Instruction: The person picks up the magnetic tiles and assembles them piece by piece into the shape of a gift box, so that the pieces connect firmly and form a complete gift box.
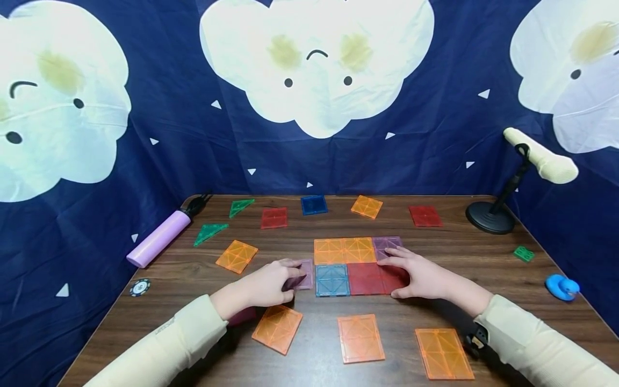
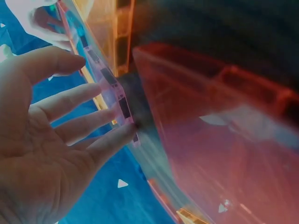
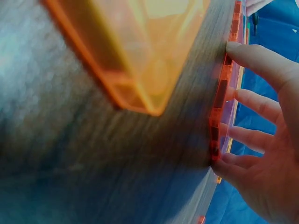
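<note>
My left hand rests its fingertips on a translucent purple magnetic tile, the fingers extended and relaxed. A narrow gap separates that tile from a light blue tile. Two red tiles continue the blue tile's row; my right hand partly covers the right one. Its thumb touches the near red edge, while the other fingers spread over the red tile and a second purple tile. Two orange tiles sit beside this purple one in the far row. All these tiles lie flat.
Loose orange tiles lie nearer me, one by my left hand. A dark red tile is partly under my left forearm. Several tiles line the back. Around the edges are a lilac cylinder, a microphone stand and a blue duck.
</note>
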Available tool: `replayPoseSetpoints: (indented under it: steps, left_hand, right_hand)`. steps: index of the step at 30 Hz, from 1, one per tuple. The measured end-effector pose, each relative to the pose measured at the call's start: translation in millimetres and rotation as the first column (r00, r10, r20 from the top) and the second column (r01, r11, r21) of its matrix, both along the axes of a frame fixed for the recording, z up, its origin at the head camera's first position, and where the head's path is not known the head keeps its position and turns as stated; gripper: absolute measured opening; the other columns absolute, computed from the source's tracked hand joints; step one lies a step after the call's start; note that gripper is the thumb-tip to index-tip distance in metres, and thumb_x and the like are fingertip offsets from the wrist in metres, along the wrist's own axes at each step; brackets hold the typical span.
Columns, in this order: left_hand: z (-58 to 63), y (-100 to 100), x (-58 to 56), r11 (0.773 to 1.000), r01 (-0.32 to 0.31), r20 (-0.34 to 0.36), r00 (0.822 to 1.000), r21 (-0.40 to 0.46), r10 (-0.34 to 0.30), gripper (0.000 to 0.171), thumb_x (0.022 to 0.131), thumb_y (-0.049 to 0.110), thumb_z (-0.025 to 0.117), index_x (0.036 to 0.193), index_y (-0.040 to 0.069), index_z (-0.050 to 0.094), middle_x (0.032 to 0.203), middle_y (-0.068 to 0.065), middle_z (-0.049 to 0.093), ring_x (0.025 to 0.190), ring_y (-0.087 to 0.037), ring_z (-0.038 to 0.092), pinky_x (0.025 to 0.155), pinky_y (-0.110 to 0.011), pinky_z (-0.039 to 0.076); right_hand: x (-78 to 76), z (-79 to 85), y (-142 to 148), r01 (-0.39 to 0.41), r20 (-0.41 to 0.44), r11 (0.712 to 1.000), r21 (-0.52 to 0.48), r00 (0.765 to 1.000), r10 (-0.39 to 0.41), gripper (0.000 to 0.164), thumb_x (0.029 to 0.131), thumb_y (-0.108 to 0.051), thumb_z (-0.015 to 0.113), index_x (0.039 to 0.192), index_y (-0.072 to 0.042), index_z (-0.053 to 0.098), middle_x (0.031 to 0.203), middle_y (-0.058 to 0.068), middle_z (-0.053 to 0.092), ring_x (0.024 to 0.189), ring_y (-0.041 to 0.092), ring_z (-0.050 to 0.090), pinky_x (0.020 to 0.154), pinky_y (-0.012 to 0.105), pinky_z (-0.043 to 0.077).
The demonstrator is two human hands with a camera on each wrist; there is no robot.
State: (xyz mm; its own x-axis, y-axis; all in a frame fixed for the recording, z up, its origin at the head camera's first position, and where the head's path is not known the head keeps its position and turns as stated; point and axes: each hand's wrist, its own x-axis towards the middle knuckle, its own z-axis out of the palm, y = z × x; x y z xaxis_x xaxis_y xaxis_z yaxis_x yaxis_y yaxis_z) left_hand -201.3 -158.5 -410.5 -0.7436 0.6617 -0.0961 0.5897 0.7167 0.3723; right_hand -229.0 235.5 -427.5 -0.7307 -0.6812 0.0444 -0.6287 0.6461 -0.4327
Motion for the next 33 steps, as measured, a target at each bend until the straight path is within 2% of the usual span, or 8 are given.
replayPoseSetpoints:
  steps: [10, 14, 17, 20, 23, 26, 30, 33]
  left_hand:
    - [-0.2, 2.7, 7.1, 1.0, -0.001, -0.004, 1.0, 0.016, 0.001, 0.049, 0.089, 0.011, 0.068, 0.137, 0.0, 0.063, 0.147, -0.024, 0.051, 0.135, -0.039, 0.05, 0.106, -0.053, 0.043]
    - [2.4, -8.0, 6.4, 0.993, -0.119, -0.144, 0.983, -0.01, 0.116, 0.043, 0.091, 0.015, 0.069, 0.129, -0.006, 0.064, 0.134, -0.027, 0.059, 0.121, -0.042, 0.06, 0.1, -0.053, 0.048]
    - [7.3, -25.1, 4.9, 0.939, -0.332, -0.275, 0.915, -0.095, 0.295, 0.037, 0.092, 0.02, 0.07, 0.114, -0.009, 0.068, 0.115, -0.028, 0.067, 0.106, -0.045, 0.064, 0.091, -0.055, 0.053]
    - [10.9, -46.4, 1.5, 0.833, -0.514, -0.283, 0.846, -0.205, 0.452, 0.038, 0.093, 0.025, 0.07, 0.106, -0.01, 0.067, 0.102, -0.027, 0.067, 0.094, -0.046, 0.065, 0.081, -0.056, 0.055]
    - [7.9, -63.8, -3.6, 0.793, -0.553, -0.248, 0.83, -0.255, 0.499, 0.039, 0.093, 0.025, 0.072, 0.104, -0.011, 0.065, 0.094, -0.026, 0.065, 0.087, -0.042, 0.065, 0.076, -0.054, 0.057]
    - [1.4, -72.8, -9.0, 0.846, -0.492, -0.265, 0.86, -0.203, 0.436, 0.035, 0.089, 0.019, 0.076, 0.104, -0.011, 0.065, 0.091, -0.023, 0.065, 0.082, -0.037, 0.067, 0.075, -0.05, 0.057]
    - [-6.4, -71.1, -21.0, 0.939, -0.331, -0.299, 0.908, -0.089, 0.292, 0.035, 0.085, 0.007, 0.079, 0.113, -0.009, 0.063, 0.098, -0.022, 0.068, 0.085, -0.035, 0.068, 0.075, -0.048, 0.058]
    - [-8.3, -62.7, -32.1, 0.975, -0.214, -0.264, 0.946, -0.061, 0.191, 0.04, 0.086, 0.001, 0.076, 0.122, -0.009, 0.062, 0.112, -0.027, 0.067, 0.1, -0.041, 0.068, 0.083, -0.051, 0.057]
  right_hand:
    - [1.4, 1.3, 0.4, 0.0, -0.01, 1.0, -0.006, 1.0, 0.0, 0.065, 0.079, -0.03, 0.088, 0.136, -0.01, 0.064, 0.15, 0.029, 0.045, 0.138, 0.055, 0.036, 0.102, 0.072, 0.036]
    - [1.5, 1.1, 0.5, 0.002, -0.006, 1.0, -0.003, 1.0, -0.002, 0.065, 0.08, -0.03, 0.087, 0.137, -0.011, 0.064, 0.15, 0.028, 0.045, 0.138, 0.055, 0.036, 0.102, 0.072, 0.036]
    - [1.3, 1.4, 0.4, -0.004, -0.007, 1.0, -0.003, 1.0, 0.004, 0.065, 0.08, -0.03, 0.087, 0.137, -0.011, 0.064, 0.15, 0.028, 0.044, 0.138, 0.054, 0.036, 0.102, 0.071, 0.036]
    - [1.1, 2.1, 0.4, -0.008, -0.013, 1.0, -0.007, 1.0, 0.007, 0.064, 0.08, -0.03, 0.087, 0.137, -0.011, 0.064, 0.15, 0.028, 0.045, 0.138, 0.054, 0.036, 0.102, 0.071, 0.037]
    - [0.7, 2.9, 0.5, -0.009, -0.015, 1.0, -0.008, 1.0, 0.009, 0.064, 0.079, -0.03, 0.088, 0.136, -0.011, 0.065, 0.15, 0.029, 0.045, 0.138, 0.055, 0.036, 0.102, 0.071, 0.036]
    - [0.4, 3.2, 0.4, -0.011, -0.01, 1.0, -0.005, 1.0, 0.011, 0.064, 0.079, -0.03, 0.088, 0.136, -0.011, 0.064, 0.15, 0.029, 0.044, 0.138, 0.055, 0.036, 0.103, 0.072, 0.036]
    - [0.2, 2.4, -0.1, -0.014, -0.011, 1.0, -0.007, 1.0, 0.014, 0.064, 0.079, -0.03, 0.088, 0.136, -0.01, 0.064, 0.15, 0.029, 0.044, 0.138, 0.055, 0.036, 0.103, 0.071, 0.036]
    - [0.4, 1.4, -0.7, -0.01, -0.009, 1.0, -0.007, 1.0, 0.01, 0.065, 0.079, -0.03, 0.088, 0.136, -0.01, 0.064, 0.15, 0.029, 0.045, 0.138, 0.055, 0.036, 0.103, 0.071, 0.036]
